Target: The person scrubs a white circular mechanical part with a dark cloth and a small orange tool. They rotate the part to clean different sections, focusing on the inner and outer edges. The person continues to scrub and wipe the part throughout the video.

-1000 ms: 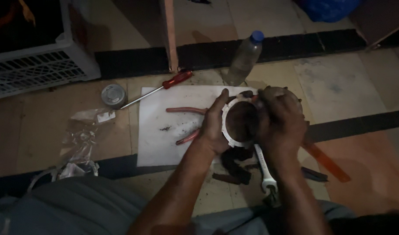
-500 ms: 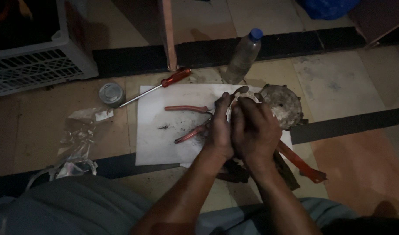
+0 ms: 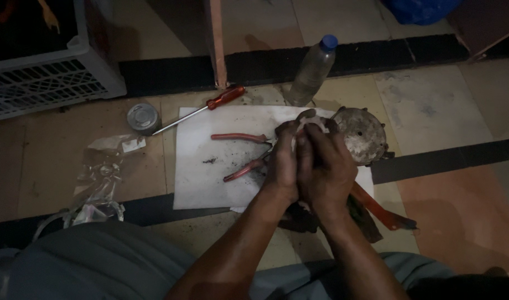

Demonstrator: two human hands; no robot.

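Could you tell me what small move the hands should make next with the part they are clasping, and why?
Probably open the left hand and right hand a little: they wrap the pale part almost fully, hiding it above the white sheet.

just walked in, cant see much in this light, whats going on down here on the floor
A person sits on the tiled floor with the left hand and right hand clasped together around a small pale part, mostly hidden. Under them lies a dirty white sheet with red-handled pliers; a screwdriver and plastic bottle lie nearby.
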